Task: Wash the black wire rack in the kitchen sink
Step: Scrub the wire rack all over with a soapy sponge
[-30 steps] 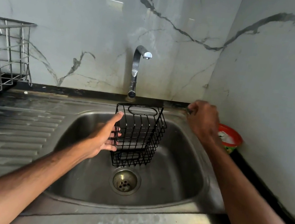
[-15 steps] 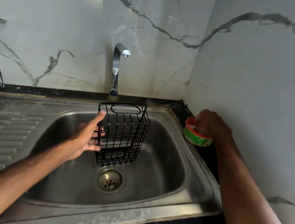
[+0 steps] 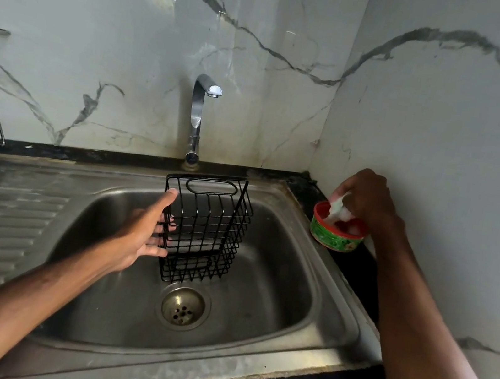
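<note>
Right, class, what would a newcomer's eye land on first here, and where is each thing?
The black wire rack stands upright in the middle of the steel sink, behind the drain, with the left hand steadying its side. At the right, the right hand pinches a whitish wad over a red-rimmed green tub.

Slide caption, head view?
Left hand steadies black wire rack in steel sink; right hand pinches white pad at round green tub.

A single wide-angle camera, worn on the head, is looking forward and steeply down from close above the sink (image 3: pixel 337 310), which is filling the middle and lower frame. It is facing the corner where the marble walls (image 3: pixel 103 32) are meeting, with the tap (image 3: pixel 195 114) sitting at upper centre.
</note>
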`<action>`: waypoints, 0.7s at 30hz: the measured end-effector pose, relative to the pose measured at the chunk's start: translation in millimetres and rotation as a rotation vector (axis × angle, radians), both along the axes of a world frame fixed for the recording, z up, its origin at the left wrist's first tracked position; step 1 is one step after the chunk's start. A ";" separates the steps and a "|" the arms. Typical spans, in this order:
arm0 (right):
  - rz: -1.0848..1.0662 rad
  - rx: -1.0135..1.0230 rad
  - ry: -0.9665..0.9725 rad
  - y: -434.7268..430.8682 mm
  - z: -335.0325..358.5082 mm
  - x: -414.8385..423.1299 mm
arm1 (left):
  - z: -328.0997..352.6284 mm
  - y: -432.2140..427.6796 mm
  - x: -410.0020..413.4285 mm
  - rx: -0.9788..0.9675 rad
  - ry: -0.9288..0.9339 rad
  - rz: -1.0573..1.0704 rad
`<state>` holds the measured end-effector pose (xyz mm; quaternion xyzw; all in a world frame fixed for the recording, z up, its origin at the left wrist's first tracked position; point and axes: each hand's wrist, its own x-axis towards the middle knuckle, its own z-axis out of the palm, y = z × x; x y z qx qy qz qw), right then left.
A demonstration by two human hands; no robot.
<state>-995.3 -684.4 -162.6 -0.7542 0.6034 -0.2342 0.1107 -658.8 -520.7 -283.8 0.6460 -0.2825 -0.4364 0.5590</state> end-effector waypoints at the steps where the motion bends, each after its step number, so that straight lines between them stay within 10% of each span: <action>1: 0.009 0.014 0.010 -0.2 1.2 0.3 | 0.0 0.0 0.3 -0.001 0.000 -0.001; 21: 0.053 -0.168 -0.197 -18.0 0.3 -9.6 | 3.4 2.7 -2.7 0.003 -0.012 0.014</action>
